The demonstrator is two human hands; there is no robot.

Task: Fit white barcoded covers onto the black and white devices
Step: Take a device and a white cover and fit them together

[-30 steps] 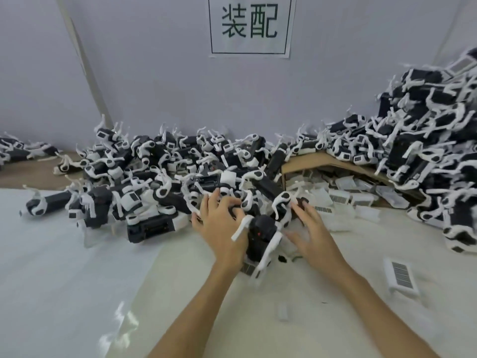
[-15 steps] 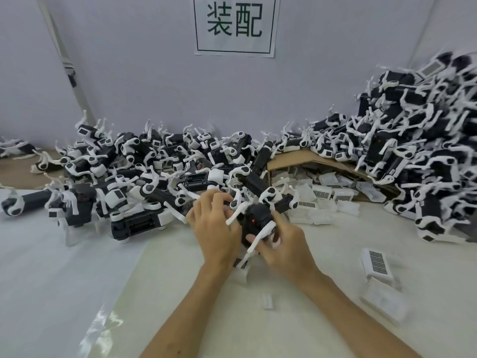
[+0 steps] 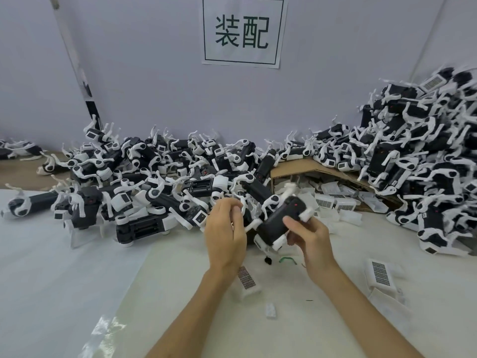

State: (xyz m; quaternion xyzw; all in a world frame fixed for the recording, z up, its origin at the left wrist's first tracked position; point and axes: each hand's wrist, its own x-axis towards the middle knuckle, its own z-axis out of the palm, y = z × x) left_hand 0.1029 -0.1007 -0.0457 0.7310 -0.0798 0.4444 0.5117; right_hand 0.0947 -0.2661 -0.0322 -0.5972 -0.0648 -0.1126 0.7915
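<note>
A white barcoded cover (image 3: pixel 246 279) lies on the tabletop (image 3: pixel 180 293) between the forearms. Just beyond it, the right hand (image 3: pixel 311 240) grips a black and white device (image 3: pixel 280 220) held above the tabletop. The left hand (image 3: pixel 224 228) curls beside the device, and whether it holds anything cannot be told. A heap of devices (image 3: pixel 154 177) lies behind.

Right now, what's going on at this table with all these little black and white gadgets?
A person is working on one black and white device with white arms, held above the pale table. The right hand grips its body; the left hand is curled beside it, though its hold is unclear. Loose white barcoded covers lie near the wrists, and heaps of similar devices fill the back.
</note>
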